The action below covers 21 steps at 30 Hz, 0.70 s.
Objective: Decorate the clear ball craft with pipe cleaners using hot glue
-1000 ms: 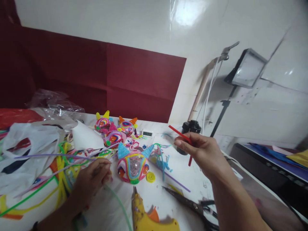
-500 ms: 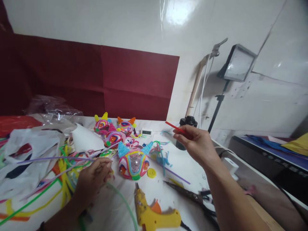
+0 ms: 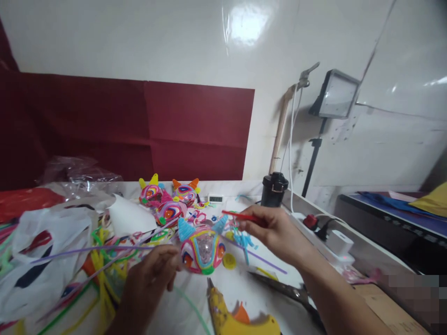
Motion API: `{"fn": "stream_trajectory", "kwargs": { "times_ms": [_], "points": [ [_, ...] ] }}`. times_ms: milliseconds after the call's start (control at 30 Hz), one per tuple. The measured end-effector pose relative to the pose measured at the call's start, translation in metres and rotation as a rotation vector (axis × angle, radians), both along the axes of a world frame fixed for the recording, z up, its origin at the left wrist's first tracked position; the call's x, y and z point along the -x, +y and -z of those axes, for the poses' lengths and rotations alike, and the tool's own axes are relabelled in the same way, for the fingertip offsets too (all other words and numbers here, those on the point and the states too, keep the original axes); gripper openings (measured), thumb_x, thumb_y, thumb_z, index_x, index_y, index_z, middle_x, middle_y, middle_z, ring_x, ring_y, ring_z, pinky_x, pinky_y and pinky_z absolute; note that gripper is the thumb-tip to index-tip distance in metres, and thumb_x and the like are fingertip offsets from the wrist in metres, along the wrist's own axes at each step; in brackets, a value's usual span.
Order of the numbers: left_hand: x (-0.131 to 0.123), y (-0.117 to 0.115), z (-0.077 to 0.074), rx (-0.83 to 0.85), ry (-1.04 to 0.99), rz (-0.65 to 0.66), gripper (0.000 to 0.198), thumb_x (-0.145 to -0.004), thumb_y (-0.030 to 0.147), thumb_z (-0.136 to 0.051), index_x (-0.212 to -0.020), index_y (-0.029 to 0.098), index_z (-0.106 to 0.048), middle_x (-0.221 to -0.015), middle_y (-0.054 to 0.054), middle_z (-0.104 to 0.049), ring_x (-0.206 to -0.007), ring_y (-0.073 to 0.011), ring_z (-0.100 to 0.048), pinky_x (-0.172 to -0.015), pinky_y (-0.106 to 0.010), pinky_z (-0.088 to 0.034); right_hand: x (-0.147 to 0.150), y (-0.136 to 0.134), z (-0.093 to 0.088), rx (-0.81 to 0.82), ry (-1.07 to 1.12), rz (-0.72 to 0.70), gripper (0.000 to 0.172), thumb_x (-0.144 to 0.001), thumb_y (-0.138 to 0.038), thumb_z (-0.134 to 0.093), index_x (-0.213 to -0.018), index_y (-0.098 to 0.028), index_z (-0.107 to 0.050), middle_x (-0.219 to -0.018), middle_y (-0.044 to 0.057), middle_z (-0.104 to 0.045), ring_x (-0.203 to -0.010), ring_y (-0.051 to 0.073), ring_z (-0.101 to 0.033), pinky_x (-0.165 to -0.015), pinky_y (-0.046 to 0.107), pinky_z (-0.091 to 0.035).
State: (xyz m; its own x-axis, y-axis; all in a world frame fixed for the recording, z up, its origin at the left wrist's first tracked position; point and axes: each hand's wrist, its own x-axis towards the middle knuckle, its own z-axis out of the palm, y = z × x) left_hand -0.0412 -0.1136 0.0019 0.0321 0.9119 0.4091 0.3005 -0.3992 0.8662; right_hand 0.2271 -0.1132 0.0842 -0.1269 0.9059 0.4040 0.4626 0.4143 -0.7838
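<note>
My right hand [image 3: 274,230] pinches a slim red stick [image 3: 240,215], its thin end pointing left above the blue horns of a colourful mask-like craft piece [image 3: 206,251]. The piece has orange eyes, a shiny clear middle and bands of bright strips. Left of it is my left hand [image 3: 150,284], fingers curled closed; what they hold, if anything, is hidden. A purple strip [image 3: 94,249] runs up to that hand, held or merely behind it, I cannot tell. A yellow coil [image 3: 229,261] lies beside the piece. Nearer are a yellow glue gun [image 3: 237,321] and dark scissors [image 3: 279,286].
Several similar craft pieces [image 3: 171,211] stand behind, near a small digital clock [image 3: 215,199]. A black bottle [image 3: 274,190] is at the back right. Plastic bags [image 3: 52,260] and tangled yellow strips [image 3: 101,279] crowd the left. A white charger [image 3: 338,242] sits at the right edge.
My right hand has moved left and down, bringing the red stick close to the craft piece's horn. My left hand is nearer to the piece. The view has shifted slightly.
</note>
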Motion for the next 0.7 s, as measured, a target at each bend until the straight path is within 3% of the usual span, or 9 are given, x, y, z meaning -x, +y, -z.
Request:
{"fn": "stream_trajectory", "kwargs": {
  "times_ms": [133,200,333,600,700],
  "points": [
    [-0.01,0.0,-0.004,0.11,0.078,0.147,0.037,-0.079,0.058,-0.06,-0.088,0.022,-0.065,-0.052,0.003,-0.061,-0.036,-0.01,-0.047,-0.034,-0.019,-0.035,0.025,-0.022,0.001,0.126,0.118,-0.334,0.015,-0.082,-0.025,-0.061,-0.084,-0.015,-0.073,-0.072,0.001,-0.064,-0.063,0.011,-0.049,-0.057,0.022,-0.038],
    [-0.016,-0.002,-0.007,0.145,0.08,0.247,0.04,-0.079,0.059,-0.06,-0.089,0.022,-0.066,-0.047,0.003,-0.057,-0.037,-0.0101,-0.046,-0.036,-0.019,-0.034,0.033,-0.029,0.003,0.167,0.098,-0.428,0.016,-0.082,-0.019,-0.06,-0.091,-0.016,-0.074,-0.074,0.0,-0.063,-0.062,0.01,-0.047,-0.057,0.021,-0.038],
    [-0.027,-0.004,-0.016,0.188,-0.059,0.366,0.043,-0.077,0.061,-0.061,-0.087,0.02,-0.065,-0.043,0.004,-0.053,-0.036,-0.0097,-0.043,-0.036,-0.019,-0.03,0.037,-0.034,0.005,0.188,0.053,-0.485,0.025,-0.084,-0.018,-0.059,-0.104,-0.02,-0.073,-0.078,0.0,-0.064,-0.063,0.01,-0.048,-0.057,0.021,-0.038],
    [-0.052,-0.005,-0.038,0.196,-0.244,0.327,0.041,-0.079,0.057,-0.064,-0.075,0.016,-0.063,-0.044,0.003,-0.053,-0.037,-0.0071,-0.041,-0.037,-0.017,-0.029,0.036,-0.036,-0.005,0.239,0.243,-0.615,0.027,-0.089,-0.023,-0.061,-0.113,-0.017,-0.07,-0.091,0.006,-0.072,-0.083,0.017,-0.064,-0.076,0.028,-0.049],
    [-0.058,-0.007,-0.046,0.203,-0.313,0.324,0.032,-0.077,0.047,-0.069,-0.072,0.016,-0.064,-0.041,0.005,-0.05,-0.036,-0.0058,-0.039,-0.037,-0.016,-0.028,0.034,-0.036,-0.008,0.269,0.3,-0.627,0.03,-0.088,-0.017,-0.061,-0.117,-0.017,-0.069,-0.093,0.006,-0.072,-0.084,0.015,-0.065,-0.074,0.024,-0.049]
  ]
}}
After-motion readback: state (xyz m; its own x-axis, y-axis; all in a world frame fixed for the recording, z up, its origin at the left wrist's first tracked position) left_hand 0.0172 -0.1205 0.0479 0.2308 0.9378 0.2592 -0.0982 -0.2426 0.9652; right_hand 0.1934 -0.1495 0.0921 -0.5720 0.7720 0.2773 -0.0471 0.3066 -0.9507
